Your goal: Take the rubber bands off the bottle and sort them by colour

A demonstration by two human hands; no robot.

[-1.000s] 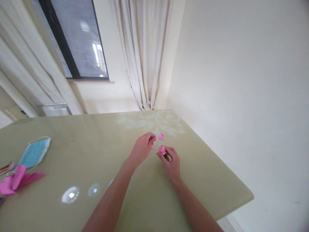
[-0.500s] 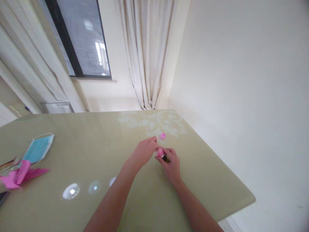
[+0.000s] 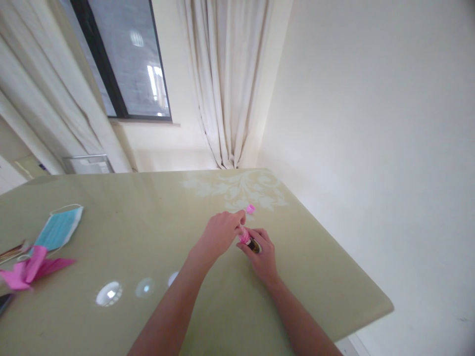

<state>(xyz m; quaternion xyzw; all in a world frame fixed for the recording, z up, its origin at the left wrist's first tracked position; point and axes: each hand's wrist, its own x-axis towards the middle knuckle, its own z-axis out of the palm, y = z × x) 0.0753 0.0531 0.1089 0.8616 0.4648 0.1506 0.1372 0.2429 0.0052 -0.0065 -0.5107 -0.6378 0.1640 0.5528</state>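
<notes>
My right hand point(image 3: 265, 258) is closed around a small dark bottle point(image 3: 254, 245) with gold-coloured markings and a pink top part point(image 3: 244, 236). The bottle is tilted, its pink end toward my left hand. At that pink end, my left hand point(image 3: 223, 230) has its fingers bent and pinched together; what they grip is too small to make out. A little beyond the fingers, a small pink cap-like piece point(image 3: 251, 209) lies on the table.
The pale green table point(image 3: 156, 222) has a white floral pattern at its far right. To the left lie a blue face mask point(image 3: 59, 227), crumpled pink paper point(image 3: 35, 269) and a dark-edged object point(image 3: 5, 301). A white wall point(image 3: 371, 123) stands along the right side.
The left fingers have shifted slightly and curled more; the thin pale strand that showed between them and the pink cap-like piece is gone from sight. The bottle has moved slightly down and left.
</notes>
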